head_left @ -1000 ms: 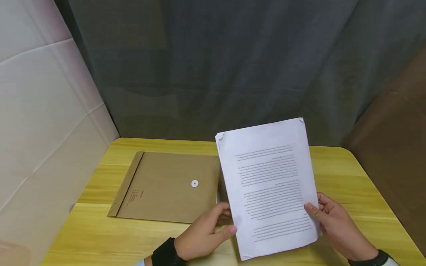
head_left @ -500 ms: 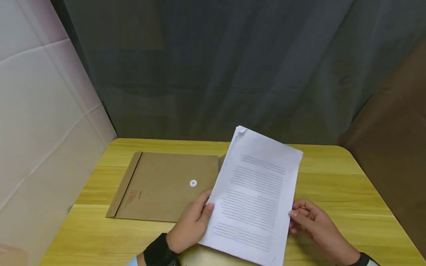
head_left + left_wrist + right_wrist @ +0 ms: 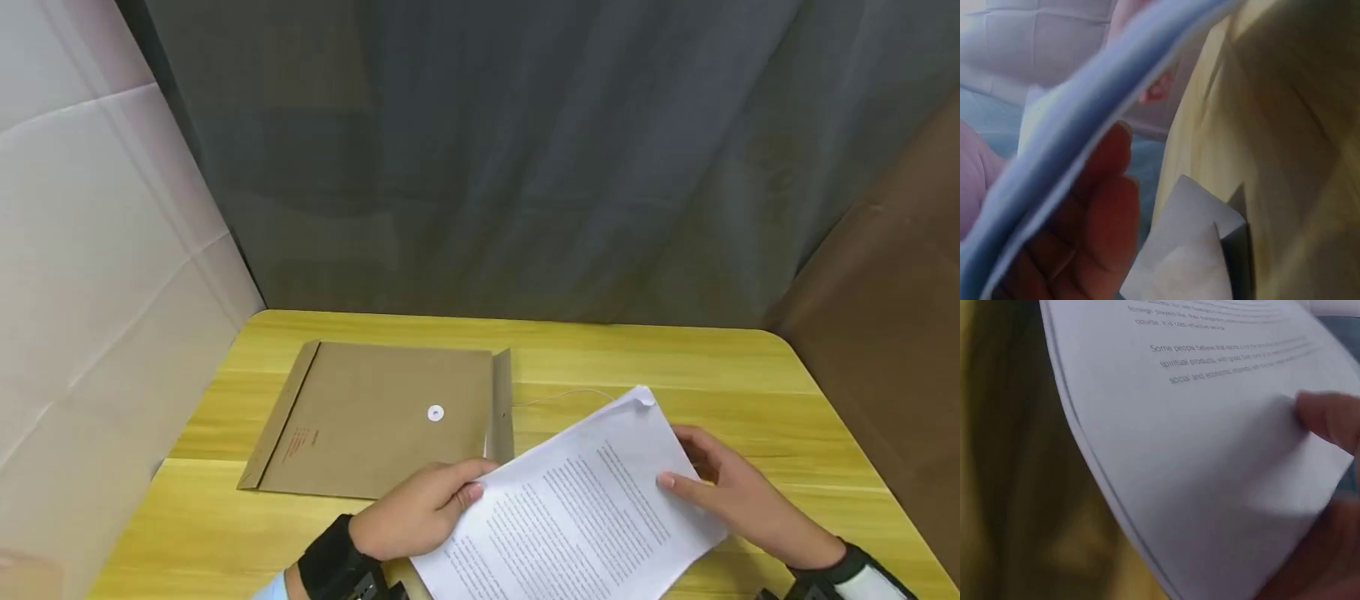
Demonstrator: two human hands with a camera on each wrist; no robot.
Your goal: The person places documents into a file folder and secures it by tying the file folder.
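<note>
A thin stack of white printed paper sheets (image 3: 577,517) is held low over the near edge of the yellow wooden table (image 3: 750,367), tilted with its far corner curled. The left hand (image 3: 420,521) grips the stack's left edge, thumb on top and fingers curled beneath (the wrist view shows them under the sheets). The right hand (image 3: 738,496) pinches the right edge, thumb on the printed face. A flat brown kraft envelope with a white button clasp (image 3: 375,421) lies just left, flap open.

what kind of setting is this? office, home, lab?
Likely a staged recording booth, not a real office: a small wooden table boxed in by a grey curtain and a white padded panel, with only a brown envelope and a sheaf of printed papers.
</note>
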